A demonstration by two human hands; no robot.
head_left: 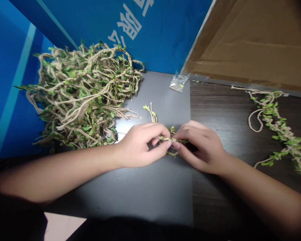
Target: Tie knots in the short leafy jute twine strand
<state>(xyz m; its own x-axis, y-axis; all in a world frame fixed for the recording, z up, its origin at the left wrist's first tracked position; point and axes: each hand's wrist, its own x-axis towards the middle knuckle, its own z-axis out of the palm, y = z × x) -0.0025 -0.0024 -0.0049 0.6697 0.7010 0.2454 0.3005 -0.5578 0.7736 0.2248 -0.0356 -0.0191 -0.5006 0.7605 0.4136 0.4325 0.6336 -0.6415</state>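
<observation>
Between my two hands is a braided beige cord with small green leaves point(174, 139), held over the grey sheet. My left hand point(146, 142) pinches it from the left, thumb and forefinger closed on the cord. From the right, my right hand point(203, 145) grips the same cord, its fingertips almost touching the left ones. Loose cord ends with a few leaves point(152, 113) stick out above my left hand. Part of the cord is hidden behind the fingers.
A large heap of leafy cords point(87, 93) lies at the left against a blue panel point(160, 36). A small clear packet point(179, 82) sits near the cardboard point(253, 43). Another leafy braid point(291, 140) lies on the dark wood surface point(215, 107) at the right.
</observation>
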